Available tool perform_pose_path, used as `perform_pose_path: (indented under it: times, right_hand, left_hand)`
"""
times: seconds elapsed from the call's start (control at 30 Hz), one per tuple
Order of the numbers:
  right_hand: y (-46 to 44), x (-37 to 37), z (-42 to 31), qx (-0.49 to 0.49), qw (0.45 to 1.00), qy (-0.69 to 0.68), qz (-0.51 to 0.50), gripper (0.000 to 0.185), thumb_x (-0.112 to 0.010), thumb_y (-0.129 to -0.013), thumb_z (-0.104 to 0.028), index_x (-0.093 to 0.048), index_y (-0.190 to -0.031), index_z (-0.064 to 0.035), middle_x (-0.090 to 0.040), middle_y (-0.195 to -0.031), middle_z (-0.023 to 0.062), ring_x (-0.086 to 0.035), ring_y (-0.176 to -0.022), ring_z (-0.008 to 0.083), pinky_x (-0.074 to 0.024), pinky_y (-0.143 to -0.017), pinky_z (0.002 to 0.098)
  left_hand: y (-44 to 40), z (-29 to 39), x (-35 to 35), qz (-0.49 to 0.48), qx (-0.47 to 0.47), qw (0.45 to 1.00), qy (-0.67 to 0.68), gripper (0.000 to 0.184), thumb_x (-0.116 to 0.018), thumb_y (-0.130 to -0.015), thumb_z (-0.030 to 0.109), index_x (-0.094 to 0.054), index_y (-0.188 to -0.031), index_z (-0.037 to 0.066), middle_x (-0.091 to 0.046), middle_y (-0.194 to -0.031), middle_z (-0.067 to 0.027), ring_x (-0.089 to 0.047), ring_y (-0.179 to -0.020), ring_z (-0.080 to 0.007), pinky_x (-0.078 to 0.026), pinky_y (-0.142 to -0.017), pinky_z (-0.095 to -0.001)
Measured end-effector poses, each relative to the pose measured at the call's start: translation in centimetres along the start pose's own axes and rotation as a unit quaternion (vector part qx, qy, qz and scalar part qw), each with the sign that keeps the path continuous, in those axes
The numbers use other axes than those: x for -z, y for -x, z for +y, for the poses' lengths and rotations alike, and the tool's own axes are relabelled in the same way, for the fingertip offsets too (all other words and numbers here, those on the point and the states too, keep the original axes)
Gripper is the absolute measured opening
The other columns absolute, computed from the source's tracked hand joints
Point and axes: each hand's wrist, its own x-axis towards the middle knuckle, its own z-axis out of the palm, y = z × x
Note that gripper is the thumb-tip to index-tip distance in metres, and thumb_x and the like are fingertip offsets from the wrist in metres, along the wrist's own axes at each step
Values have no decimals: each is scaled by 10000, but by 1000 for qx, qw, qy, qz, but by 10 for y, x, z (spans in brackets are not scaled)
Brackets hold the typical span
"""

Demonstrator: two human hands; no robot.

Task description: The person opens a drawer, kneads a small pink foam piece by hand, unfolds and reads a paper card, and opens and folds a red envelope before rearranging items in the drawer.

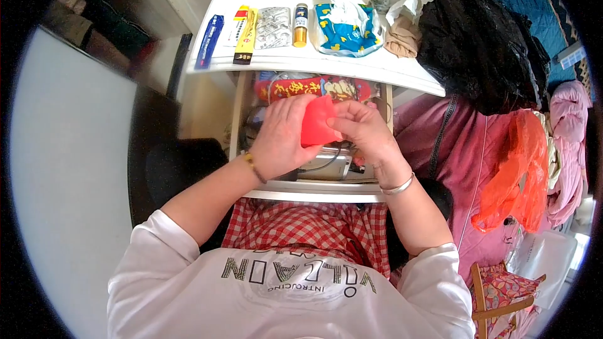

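Observation:
Over the pulled-out drawer [311,190], both hands hold a bright red, thin, flat piece [318,122]; whether it is an envelope or a folded sheet I cannot tell. My left hand [281,129] wraps its left side, with fingers behind it and the thumb along the lower edge. At the right edge, my right hand [366,130] pinches it between thumb and fingers. Beneath the hands, the drawer holds a red packet with yellow lettering [295,86], a white device [331,167] and a dark cable. Other contents are partly hidden.
On the white tabletop [276,58] lie a blue box [210,42], a yellow-black box [245,36], a silver blister pack [273,27], a blue-gold tube [301,25] and a teal packet [347,28]. A black plastic bag [480,44] and a red plastic bag [518,172] are at right.

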Motion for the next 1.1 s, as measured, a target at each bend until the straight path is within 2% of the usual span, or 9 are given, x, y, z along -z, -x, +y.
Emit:
perform_pose_path:
  times: [0.27, 0.43, 0.53, 0.6, 0.8, 0.93, 1.0, 1.03, 1.1]
  right_hand:
    - [0, -3, -2, -41, 994, -98, 7, 144, -620, -837, -86, -635, -952, 0, -632, -805, -4, -546, -685, 44, -440, -624, 188]
    - [1, -8, 6, 174, 957, 224, 56, 185, -571, -883, -138, -633, -938, 27, -630, -767, 7, -535, -677, 36, -440, -612, 190]
    - [-1, 0, -3, 62, 994, 89, 21, 173, -574, -881, -138, -636, -934, 15, -625, -760, 6, -527, -658, 41, -427, -584, 189]
    - [-3, 0, -4, 30, 996, 69, 38, 158, -579, -877, -130, -633, -938, 6, -607, -731, -3, -513, -631, 43, -411, -562, 184]
    - [-5, 6, -6, 8, 996, 88, 29, 157, -581, -879, -149, -626, -949, -17, -591, -686, -17, -498, -570, 35, -395, -526, 171]
    - [-8, 13, -5, 10, 997, 30, 71, 141, -586, -879, -170, -634, -917, -44, -620, -694, 8, -512, -564, 52, -393, -482, 181]
    - [-4, 9, -11, -12, 998, -24, 60, 131, -558, -886, -128, -633, -910, -23, -647, -801, 56, -522, -587, 74, -396, -495, 186]
    - [-1, 8, -12, -12, 998, -24, 58, 131, -558, -886, -128, -633, -910, -23, -647, -801, 56, -522, -587, 74, -396, -495, 186]
    - [2, 7, -13, 63, 998, 0, 10, 138, -495, -862, -19, -631, -864, 4, -640, -910, 71, -532, -641, 86, -409, -523, 194]
  left_hand:
    - [2, -1, 0, -9, 9, 1000, -22, 801, -780, -598, 199, -351, -1250, 18, -479, -1141, -185, -472, -1071, -335, -358, -927, -417]
    - [0, 1, 2, -7, 56, 998, 30, 673, -754, -672, 194, -410, -1219, 7, -544, -1078, -173, -557, -987, -274, -438, -854, -368]
    - [-7, -24, 4, -83, 181, 922, 332, 215, -554, -887, 127, -541, -1042, -22, -637, -922, -63, -592, -828, -95, -483, -733, -236]
    - [-4, -34, 2, -62, 241, 850, 465, 174, -537, -893, 91, -540, -1038, -5, -628, -955, -48, -593, -841, -91, -484, -750, -234]
    - [-1, -35, 0, -101, 287, 776, 552, 188, -547, -880, 83, -555, -1037, -20, -634, -938, -60, -594, -811, -95, -481, -730, -236]
    - [1, -33, -2, -116, 286, 781, 543, 227, -563, -859, 67, -548, -1070, -18, -632, -943, -68, -594, -843, -110, -483, -756, -250]
    - [6, -51, -14, -64, 237, 882, 403, 283, -539, -852, 45, -515, -1127, -19, -613, -1019, -101, -588, -918, -144, -480, -795, -282]
    - [5, -51, -14, -63, 238, 881, 403, 283, -539, -852, 45, -515, -1127, -19, -613, -1019, -101, -588, -918, -144, -480, -795, -282]
    - [3, -50, -13, 61, 358, 760, 539, 295, -499, -846, 5, -498, -1141, 0, -587, -1093, -113, -564, -1026, -186, -462, -889, -325]
